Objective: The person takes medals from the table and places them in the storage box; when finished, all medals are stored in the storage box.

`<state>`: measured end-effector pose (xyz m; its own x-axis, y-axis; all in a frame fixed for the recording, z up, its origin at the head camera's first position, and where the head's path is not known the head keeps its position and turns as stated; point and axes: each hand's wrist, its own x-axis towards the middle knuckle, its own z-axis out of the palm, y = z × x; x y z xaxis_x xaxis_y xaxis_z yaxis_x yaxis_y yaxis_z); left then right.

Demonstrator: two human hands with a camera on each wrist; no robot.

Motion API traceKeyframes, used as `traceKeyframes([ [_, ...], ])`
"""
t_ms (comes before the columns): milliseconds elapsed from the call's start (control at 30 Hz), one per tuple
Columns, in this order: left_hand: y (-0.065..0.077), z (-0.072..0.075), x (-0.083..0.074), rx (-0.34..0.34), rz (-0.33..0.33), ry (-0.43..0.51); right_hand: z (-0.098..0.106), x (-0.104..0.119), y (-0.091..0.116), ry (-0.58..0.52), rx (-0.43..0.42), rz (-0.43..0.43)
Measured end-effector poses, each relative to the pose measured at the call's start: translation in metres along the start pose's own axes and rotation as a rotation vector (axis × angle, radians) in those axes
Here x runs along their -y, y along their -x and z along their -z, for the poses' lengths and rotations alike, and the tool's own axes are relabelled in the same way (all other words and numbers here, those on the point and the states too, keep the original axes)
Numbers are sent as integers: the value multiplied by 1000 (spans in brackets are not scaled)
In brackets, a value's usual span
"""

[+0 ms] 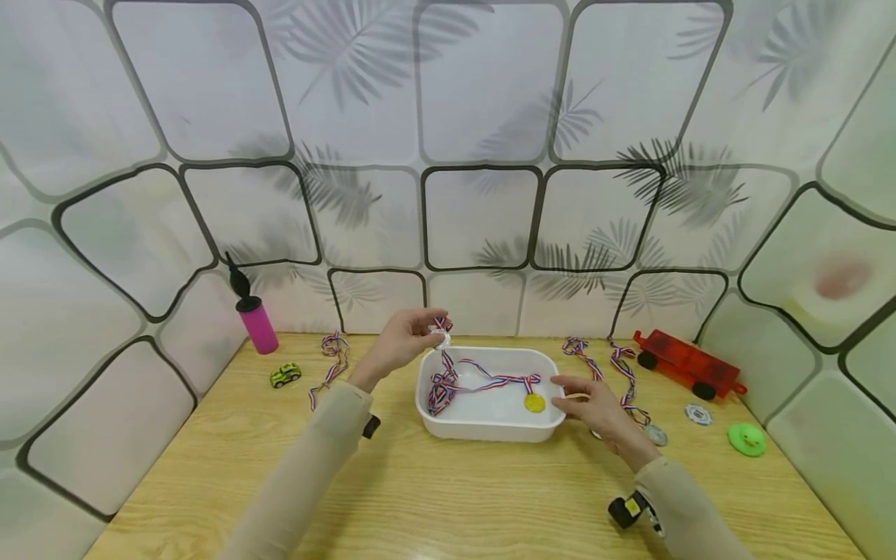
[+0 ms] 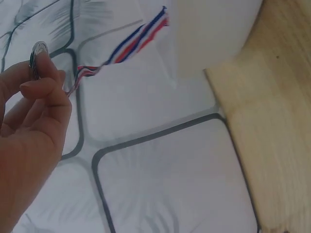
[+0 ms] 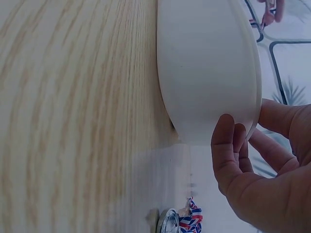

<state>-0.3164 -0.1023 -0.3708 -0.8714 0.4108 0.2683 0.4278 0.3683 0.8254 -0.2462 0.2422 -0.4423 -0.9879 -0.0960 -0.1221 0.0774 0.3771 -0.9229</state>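
Observation:
My left hand (image 1: 400, 348) pinches a silver medal (image 1: 441, 337) above the back left corner of a white plastic tub (image 1: 490, 430). The medal's red, white and blue ribbon (image 2: 138, 41) runs down into the tub, as the left wrist view also shows. My right hand (image 1: 595, 408) grips the tub's right rim, fingers on the outer wall in the right wrist view. Inside the tub lie a gold medal (image 1: 535, 402) and bunched striped ribbon (image 1: 441, 393).
Right of the tub lie striped ribbons (image 1: 625, 369) and a silver medal (image 1: 656, 435). Farther right are a red toy wagon (image 1: 689, 362), a poker chip (image 1: 698, 414) and a green duck (image 1: 747, 439). At left stand a pink pump (image 1: 258, 327), a toy car (image 1: 285, 375) and another ribbon (image 1: 338, 362).

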Motion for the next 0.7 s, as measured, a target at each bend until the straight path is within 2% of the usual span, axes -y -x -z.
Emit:
traceKeyframes([
  [267,-5,-24,8,106,-18,-85,0,2,0,1,2,-4],
  [367,-8,-33,8,127,4,-105,0,2,0,5,7,3],
  [467,-11,-43,9,138,32,-110,0,2,0,4,8,5],
  [700,-18,-67,12,118,103,-121,0,1,-1,3,8,2],
])
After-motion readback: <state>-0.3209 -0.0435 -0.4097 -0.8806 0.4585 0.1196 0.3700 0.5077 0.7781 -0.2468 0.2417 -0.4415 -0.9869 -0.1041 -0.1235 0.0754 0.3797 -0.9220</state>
